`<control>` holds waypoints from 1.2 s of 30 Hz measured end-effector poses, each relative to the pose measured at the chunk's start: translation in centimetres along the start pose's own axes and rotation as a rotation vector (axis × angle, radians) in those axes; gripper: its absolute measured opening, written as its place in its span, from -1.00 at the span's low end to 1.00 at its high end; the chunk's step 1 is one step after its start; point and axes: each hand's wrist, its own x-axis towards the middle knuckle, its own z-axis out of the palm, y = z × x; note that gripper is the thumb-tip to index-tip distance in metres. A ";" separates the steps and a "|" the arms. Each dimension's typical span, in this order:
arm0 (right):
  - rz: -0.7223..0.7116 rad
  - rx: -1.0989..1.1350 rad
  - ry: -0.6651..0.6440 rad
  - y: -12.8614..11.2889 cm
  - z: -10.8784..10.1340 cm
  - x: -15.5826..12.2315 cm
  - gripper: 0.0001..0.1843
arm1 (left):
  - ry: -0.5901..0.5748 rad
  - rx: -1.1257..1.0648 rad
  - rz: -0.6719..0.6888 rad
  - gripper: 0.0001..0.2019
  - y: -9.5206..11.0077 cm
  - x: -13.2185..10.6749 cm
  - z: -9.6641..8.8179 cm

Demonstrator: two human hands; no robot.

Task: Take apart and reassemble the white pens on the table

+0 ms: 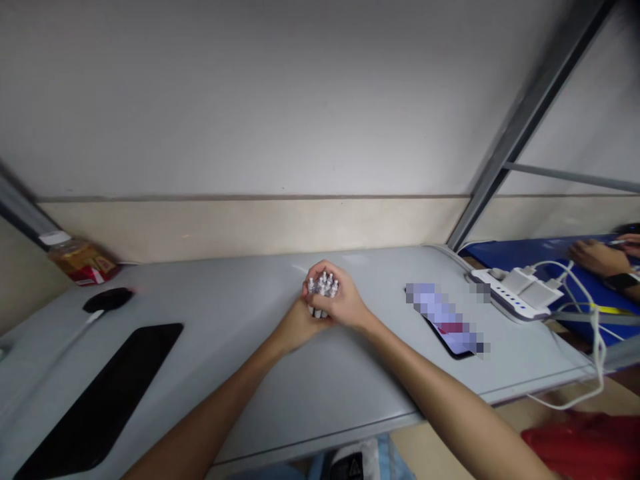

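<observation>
A tight bundle of pens (323, 285), several slim pieces with whitish, clear-looking ends pointing up, stands between my two hands over the middle of the grey table. My right hand (346, 299) is wrapped round the far and right sides, its thumb across the front. From the left and below, my left hand (299, 321) closes on the same bundle, its fingers partly covered by the right hand. The lower part of the pens is mostly hidden inside my grip.
A phone (445, 320) and a white power strip (515, 293) with plugs and cables lie to the right. At left are a drink bottle (83, 260), a black charger puck (107, 300) and a long black mat (105, 397). Another person's hand (595, 259) rests over the blue table (530, 252).
</observation>
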 end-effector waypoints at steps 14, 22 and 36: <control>-0.013 -0.103 0.073 0.0 0.0 -0.4 -0.75 | -0.037 -0.019 0.048 -0.60 -0.1 -0.1 0.3; -0.056 -0.138 0.174 0.3 0.1 -0.3 -0.80 | -0.041 0.007 0.064 -0.65 0.4 -0.1 0.5; -0.035 -0.237 0.142 0.3 0.0 0.0 -0.65 | 0.048 0.086 0.112 -0.66 1.3 0.0 0.1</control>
